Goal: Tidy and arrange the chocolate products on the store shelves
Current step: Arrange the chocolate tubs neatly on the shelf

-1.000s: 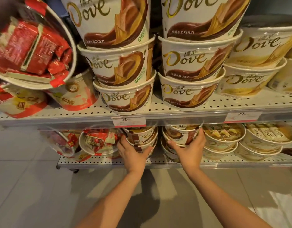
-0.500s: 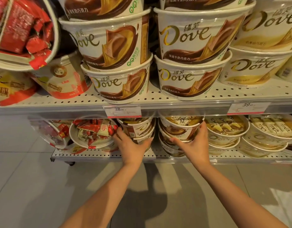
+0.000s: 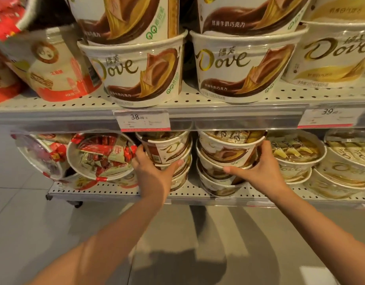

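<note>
Left hand [image 3: 155,173]: grips the left stack of brown tubs [image 3: 169,159] on the lower shelf [image 3: 116,192]. The thumb lies across the front of the stack and the other fingers curl round its left side, so the stack sits clamped between them.
Right hand [image 3: 259,169]: grips the right stack of brown tubs [image 3: 224,159]. The thumb points left along the front, the other fingers wrap up round the right side to the top tub's rim, and the stack sits between thumb and fingers.
Two stacks: side by side, just apart, each leaning with its top toward the camera.
Left of the left fingers: a clear-lidded tub of red-wrapped sweets [image 3: 101,155], tipped forward so the lid faces out and touching or nearly touching the fingers. Another red tub [image 3: 40,153] lies beyond it.
Right of the right fingers: stacked yellow tubs [image 3: 296,157], just beside the knuckles, with more yellow tubs [image 3: 350,159] further right.
Above the fingers: the upper shelf edge carries a price tag [image 3: 142,120] reading 38 over the left hand and a second tag [image 3: 329,118] reading 39 well off to the right.
Upper shelf [image 3: 198,100]: large brown tubs [image 3: 140,70] stacked in two columns, a pale yellow tub [image 3: 329,56] at the right and red and white tubs [image 3: 54,66] at the left.
</note>
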Demonstrator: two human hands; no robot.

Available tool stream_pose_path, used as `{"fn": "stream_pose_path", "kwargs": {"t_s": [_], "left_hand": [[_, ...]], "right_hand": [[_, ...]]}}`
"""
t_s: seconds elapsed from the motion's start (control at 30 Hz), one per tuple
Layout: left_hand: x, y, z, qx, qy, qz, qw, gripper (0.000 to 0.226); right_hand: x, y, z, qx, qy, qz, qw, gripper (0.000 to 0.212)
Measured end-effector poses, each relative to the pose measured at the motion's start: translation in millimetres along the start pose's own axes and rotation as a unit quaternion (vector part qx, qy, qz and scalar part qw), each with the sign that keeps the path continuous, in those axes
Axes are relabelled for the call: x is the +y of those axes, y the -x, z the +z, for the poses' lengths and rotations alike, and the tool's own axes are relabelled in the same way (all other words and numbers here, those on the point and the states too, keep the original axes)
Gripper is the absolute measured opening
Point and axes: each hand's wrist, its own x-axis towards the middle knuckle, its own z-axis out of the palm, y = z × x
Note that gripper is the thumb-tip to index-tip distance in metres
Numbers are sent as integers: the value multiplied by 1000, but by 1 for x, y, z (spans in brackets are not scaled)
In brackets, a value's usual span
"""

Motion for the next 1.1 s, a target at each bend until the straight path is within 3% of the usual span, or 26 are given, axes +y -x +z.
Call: {"fn": "stream_pose_path", "kwargs": {"t_s": [0.27, 0.37, 0.47, 0.57, 0.7, 0.9, 1.1], "left_hand": [[-12, -7, -15, -58, 1, 45, 997, 94], [-12, -5, -13, -63, 8, 42, 997, 94], [-10, -3, -6, -46, 2, 34, 998, 100], [-6, -5, -4, -46, 13, 21, 999, 102], [-6, -4, -5, -67, 40, 5, 997, 102], [-8, -2, 7, -51, 13, -19, 998, 128], [-20, -2, 13, -10, 43, 4, 999, 117]], "right_hand": [[4, -6, -8, -61, 44, -14, 997, 74], [6, 3, 2, -16, 73, -48, 996, 79], [9, 13, 16, 59, 99, -77, 990, 98], [10, 17, 34, 126, 124, -50, 983, 121], [4, 15, 53, 180, 125, -7, 976, 131], [2, 14, 58, 203, 166, 11, 965, 136], [6, 14, 46, 182, 129, -22, 974, 124]]}}
